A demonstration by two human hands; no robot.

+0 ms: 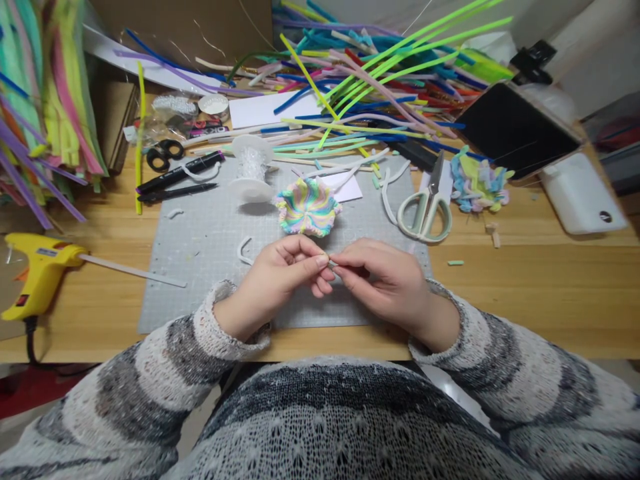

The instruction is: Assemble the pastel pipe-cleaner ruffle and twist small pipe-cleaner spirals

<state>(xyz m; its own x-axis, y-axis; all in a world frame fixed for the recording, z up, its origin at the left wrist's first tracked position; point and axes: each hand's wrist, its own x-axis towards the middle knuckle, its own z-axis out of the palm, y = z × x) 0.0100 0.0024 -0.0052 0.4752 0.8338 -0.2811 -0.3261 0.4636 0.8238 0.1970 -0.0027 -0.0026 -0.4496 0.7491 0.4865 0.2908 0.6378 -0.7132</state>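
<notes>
My left hand (295,267) and my right hand (383,277) meet above the grey cutting mat (200,253). Thumb and forefinger of each are pinched together, fingertips nearly touching. Between them is something thin and small, mostly covered by the fingers; I cannot tell its kind. Just beyond the fingertips sits a ruffled pastel flower shape (309,207), striped in pink, yellow, blue and green. A spool of clear thread (251,170) stands behind it to the left. Near my left wrist lies a short bent piece of white pipe cleaner (244,251).
White-handled scissors (427,207) lie right of the mat's middle, near a second pastel piece (480,179). A yellow glue gun (43,270) rests at left. Pens (180,172) and black-handled scissors (165,155) lie behind; many pipe cleaners (360,73) heap at the back. A dark tablet (517,127) leans at right.
</notes>
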